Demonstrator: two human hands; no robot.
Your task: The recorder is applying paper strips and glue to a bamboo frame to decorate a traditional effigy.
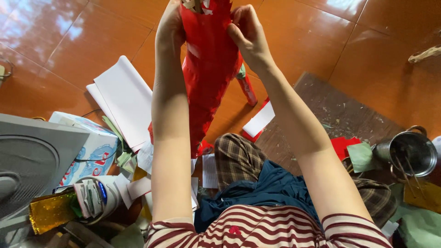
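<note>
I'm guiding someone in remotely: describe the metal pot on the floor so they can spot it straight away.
Start at the dark brown mat lying on the orange tiled floor, to the right of the seated person's outstretched arm. At the mat's right edge stands the metal pot, next to red and green paper scraps. It is the only shiny silver thing there, round, with loop handles and thin sticks leaning inside.

Both hands, left (171, 25) and right (248, 34), grip red paper (209, 69) (held high) above floor (358, 41).

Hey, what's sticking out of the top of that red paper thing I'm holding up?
Pale paper strips poke from the red paper piece, gripped between left hand and right hand. Its inside is hidden.
</note>
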